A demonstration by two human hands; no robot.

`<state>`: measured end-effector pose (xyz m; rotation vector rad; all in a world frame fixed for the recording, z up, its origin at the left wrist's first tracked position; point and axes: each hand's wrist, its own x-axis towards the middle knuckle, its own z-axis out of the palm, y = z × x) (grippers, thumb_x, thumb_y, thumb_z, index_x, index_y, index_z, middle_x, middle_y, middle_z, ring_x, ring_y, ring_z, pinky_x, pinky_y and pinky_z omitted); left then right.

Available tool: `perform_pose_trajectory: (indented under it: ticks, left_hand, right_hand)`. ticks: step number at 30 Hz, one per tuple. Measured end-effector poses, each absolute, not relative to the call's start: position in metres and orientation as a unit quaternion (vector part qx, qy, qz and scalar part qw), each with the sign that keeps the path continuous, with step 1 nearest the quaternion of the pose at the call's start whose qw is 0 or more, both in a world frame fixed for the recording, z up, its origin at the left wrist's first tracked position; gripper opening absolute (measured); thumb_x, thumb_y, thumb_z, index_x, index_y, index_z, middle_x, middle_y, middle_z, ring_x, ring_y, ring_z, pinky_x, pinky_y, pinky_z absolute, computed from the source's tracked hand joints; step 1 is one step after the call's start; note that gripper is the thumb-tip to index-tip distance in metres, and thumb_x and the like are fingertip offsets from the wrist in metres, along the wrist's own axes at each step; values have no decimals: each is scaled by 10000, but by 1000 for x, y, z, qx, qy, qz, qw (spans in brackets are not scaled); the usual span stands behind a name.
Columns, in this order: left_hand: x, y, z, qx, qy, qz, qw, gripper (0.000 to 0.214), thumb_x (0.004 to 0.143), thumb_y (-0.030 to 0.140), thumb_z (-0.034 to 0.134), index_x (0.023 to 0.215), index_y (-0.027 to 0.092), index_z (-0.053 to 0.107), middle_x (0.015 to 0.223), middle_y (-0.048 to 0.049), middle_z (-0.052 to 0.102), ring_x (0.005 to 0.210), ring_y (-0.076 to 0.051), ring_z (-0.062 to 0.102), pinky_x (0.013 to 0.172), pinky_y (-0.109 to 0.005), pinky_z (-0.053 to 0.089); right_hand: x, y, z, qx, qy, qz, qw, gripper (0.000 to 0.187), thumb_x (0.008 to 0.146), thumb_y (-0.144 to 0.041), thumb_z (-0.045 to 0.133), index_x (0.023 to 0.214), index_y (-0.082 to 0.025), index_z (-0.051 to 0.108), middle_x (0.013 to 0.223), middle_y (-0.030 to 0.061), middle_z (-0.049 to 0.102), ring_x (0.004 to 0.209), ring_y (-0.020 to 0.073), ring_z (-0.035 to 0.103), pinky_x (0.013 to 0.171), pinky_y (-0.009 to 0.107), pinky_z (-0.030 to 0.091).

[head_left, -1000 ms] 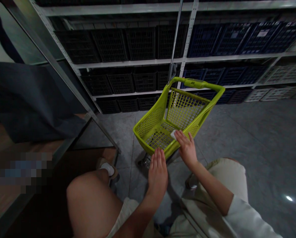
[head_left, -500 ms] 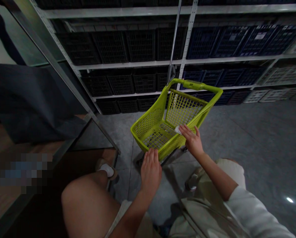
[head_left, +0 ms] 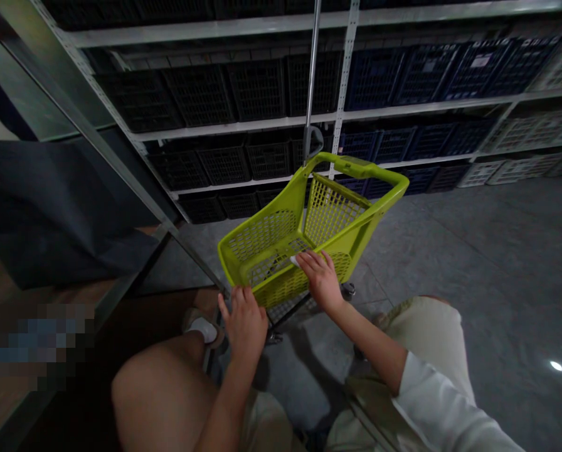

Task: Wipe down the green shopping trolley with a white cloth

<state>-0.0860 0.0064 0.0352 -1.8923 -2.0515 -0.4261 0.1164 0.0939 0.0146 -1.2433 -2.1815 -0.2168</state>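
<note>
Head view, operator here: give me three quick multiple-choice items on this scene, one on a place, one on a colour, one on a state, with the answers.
1. Where is the small white item?
A at the fingertips of the right hand, by the near rim of the shopping cart
B on the floor
C on a shelf

2. What colour is the shopping cart?
A red
B blue
C lime green

3. The right hand is:
A balled into a fist
B spread over the near rim
C hanging free

Answers:
1. A: it shows just under those fingertips.
2. C: the frame and mesh are lime green.
3. B: the fingers lie open across the rim.
</note>
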Motion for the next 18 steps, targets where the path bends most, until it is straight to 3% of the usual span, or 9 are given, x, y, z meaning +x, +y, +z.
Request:
perform_pose_trajectory:
  ticks: [4, 7, 11, 18]
  left_hand:
    - [-78, 11, 37, -641, -733, -153, 166, 532, 875, 151, 489, 1380, -12, 454, 1355, -274, 577, 1395, -381, 449, 1176, -655, 252]
    - [-63, 19, 41, -687, -697, -165, 126, 660, 862, 141, 508, 1460, -73, 329, 1515, -316, 416, 1484, -382, 312, 1194, -579, 293]
    - [-36, 26, 47, -772, -609, -173, 66, 774, 832, 134, 532, 1524, -33, 227, 1618, -253, 278, 1529, -321, 222, 1221, -471, 300]
    - [-19, 24, 37, -825, -535, -163, 82, 814, 840, 128, 488, 1574, 43, 146, 1669, -159, 171, 1554, -259, 119, 1246, -457, 256]
  right_hand:
    - [98, 83, 14, -443, -834, -80, 321, 503, 946, -125, 470, 1434, -230, 525, 1381, 67, 638, 1323, 232, 495, 1197, 451, 261]
    - [93, 75, 16, -406, -853, -97, 314, 476, 983, -183, 453, 1454, -241, 498, 1386, 59, 637, 1324, 222, 504, 1219, 461, 235]
    - [118, 74, 25, -368, -876, -129, 283, 472, 996, -179, 418, 1461, -234, 474, 1420, 60, 612, 1399, 204, 456, 1242, 501, 154]
    - [235, 100, 61, -497, -769, -234, 327, 649, 874, 12, 378, 1453, -262, 478, 1424, 53, 608, 1428, 232, 440, 1218, 568, 79]
